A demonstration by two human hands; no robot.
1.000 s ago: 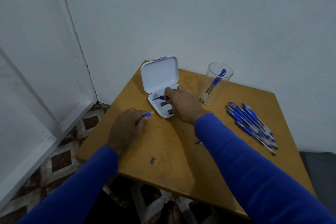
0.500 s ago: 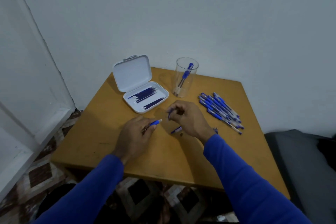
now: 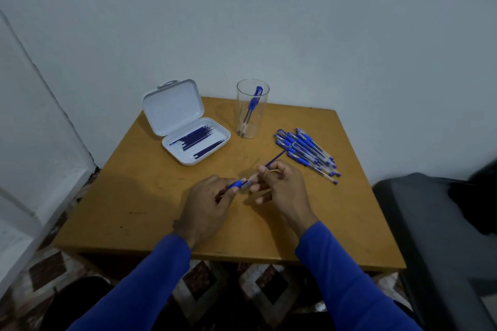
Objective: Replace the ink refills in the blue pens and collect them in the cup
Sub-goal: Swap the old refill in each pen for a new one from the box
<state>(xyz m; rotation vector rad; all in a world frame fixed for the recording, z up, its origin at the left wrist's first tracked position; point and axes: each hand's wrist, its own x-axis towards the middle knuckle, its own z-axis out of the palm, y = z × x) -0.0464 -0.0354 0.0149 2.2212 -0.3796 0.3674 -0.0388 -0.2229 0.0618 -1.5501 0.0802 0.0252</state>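
Observation:
My left hand [image 3: 208, 205] grips a pen barrel [image 3: 236, 184] by its blue grip above the table's middle. My right hand [image 3: 281, 191] pinches a thin ink refill [image 3: 275, 160], its near end at the barrel's mouth and its far end sticking up toward the pen pile. A clear cup [image 3: 251, 109] at the back holds one blue pen [image 3: 252, 102]. Several blue pens [image 3: 306, 153] lie in a pile at the right. The open white case [image 3: 188, 121] at the back left holds several dark refills [image 3: 200, 141].
The wooden table [image 3: 161, 196] stands in a corner against white walls. A dark grey seat [image 3: 435, 236] sits close to the table's right edge. Patterned tiled floor [image 3: 48, 263] shows below the front edge.
My right hand left the case with a refill, came to the table's middle and met the barrel in my left hand. The view shifted, so the case and cup now sit further back.

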